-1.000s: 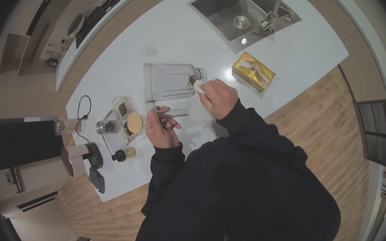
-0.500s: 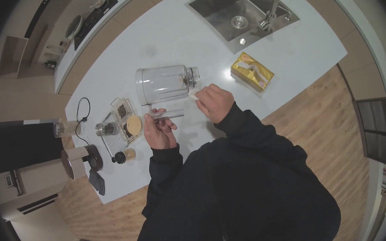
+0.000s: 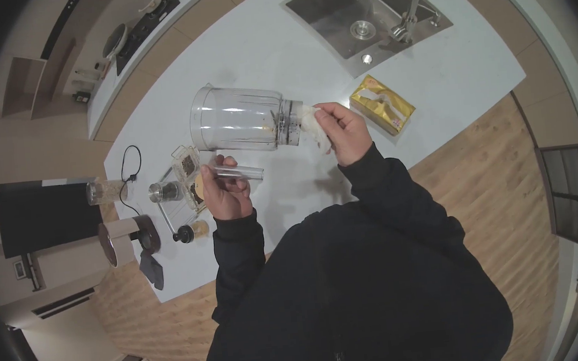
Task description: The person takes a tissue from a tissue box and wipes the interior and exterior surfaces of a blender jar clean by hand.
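Observation:
A clear blender jug (image 3: pixel 238 118) is tilted on its side over the white counter, its wide end to the left and its blade end to the right. My left hand (image 3: pixel 226 190) is closed on the clear handle (image 3: pixel 243 174) along the jug's near side. My right hand (image 3: pixel 345 132) pinches a crumpled white tissue (image 3: pixel 314 126) beside the base end of the jug. Dark specks show inside that end. Whether the tissue touches the base is hard to tell.
A yellow tissue pack (image 3: pixel 382 104) lies right of my right hand, below the steel sink (image 3: pixel 350 18). On the left stand a wire rack (image 3: pixel 187 166) with jars, a hand grinder (image 3: pixel 184 234), a jar (image 3: pixel 106 192) and a brown-and-white appliance (image 3: pixel 119 240) with a cord.
The jug has tilted, its wide end shifting left and up. My left hand has moved slightly left. My right hand has moved right and up, and more of the tissue shows.

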A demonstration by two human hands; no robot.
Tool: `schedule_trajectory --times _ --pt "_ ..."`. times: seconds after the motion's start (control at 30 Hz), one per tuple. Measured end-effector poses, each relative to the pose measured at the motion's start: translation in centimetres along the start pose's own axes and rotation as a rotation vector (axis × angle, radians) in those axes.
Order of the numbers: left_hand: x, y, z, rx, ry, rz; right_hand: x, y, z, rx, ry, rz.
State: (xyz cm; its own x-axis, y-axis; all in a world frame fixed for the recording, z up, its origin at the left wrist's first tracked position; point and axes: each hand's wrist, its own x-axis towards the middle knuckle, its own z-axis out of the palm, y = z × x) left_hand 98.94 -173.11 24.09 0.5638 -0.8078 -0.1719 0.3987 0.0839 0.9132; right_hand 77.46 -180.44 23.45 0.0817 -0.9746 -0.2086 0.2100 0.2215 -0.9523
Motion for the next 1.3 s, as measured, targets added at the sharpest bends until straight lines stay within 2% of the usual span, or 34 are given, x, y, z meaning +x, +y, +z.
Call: schedule_trajectory --times 0.07,0.2,0.3,0.5,0.7,0.77,0.87,1.0,1.1,1.3 --pt "0.2 -0.3 0.3 0.002 0.018 0.036 -1.0 -0.2 0.6 0.156 -0.115 0.049" --pt "0.9 -0.5 0.1 -0.117 0.059 0.099 -2.2 0.2 1.2 0.274 -0.25 0.067" --pt "1.2 -0.2 0.7 -0.14 0.1 0.06 -2.7 0.5 1.6 0.26 -0.29 0.063" --pt "1.9 0.3 1.7 -0.217 0.048 -0.001 -4.2 0.7 2.3 0.216 -0.368 0.07" --pt "2.5 0.2 1.5 -0.272 0.03 -0.082 -4.1 1.9 2.5 -0.275 -0.305 -0.546" --pt "2.9 0.0 0.7 -0.329 -0.027 -0.128 -3.4 2.9 2.6 -0.53 -0.201 -0.895" --pt "3.3 0.0 0.3 -0.363 -0.044 -0.151 -1.9 3.7 2.7 -0.825 -0.001 -1.173" --pt "3.6 0.0 -0.3 -0.359 0.004 -0.158 -1.1 2.6 2.0 -0.883 0.054 -1.297" --pt "3.8 0.1 -1.0 -0.387 0.061 -0.187 -1.0 0.8 0.9 -0.76 -0.042 -1.237" --pt "3.4 0.5 -0.4 -0.361 0.038 -0.2 0.2 0.1 1.6 -0.769 0.043 -1.363"
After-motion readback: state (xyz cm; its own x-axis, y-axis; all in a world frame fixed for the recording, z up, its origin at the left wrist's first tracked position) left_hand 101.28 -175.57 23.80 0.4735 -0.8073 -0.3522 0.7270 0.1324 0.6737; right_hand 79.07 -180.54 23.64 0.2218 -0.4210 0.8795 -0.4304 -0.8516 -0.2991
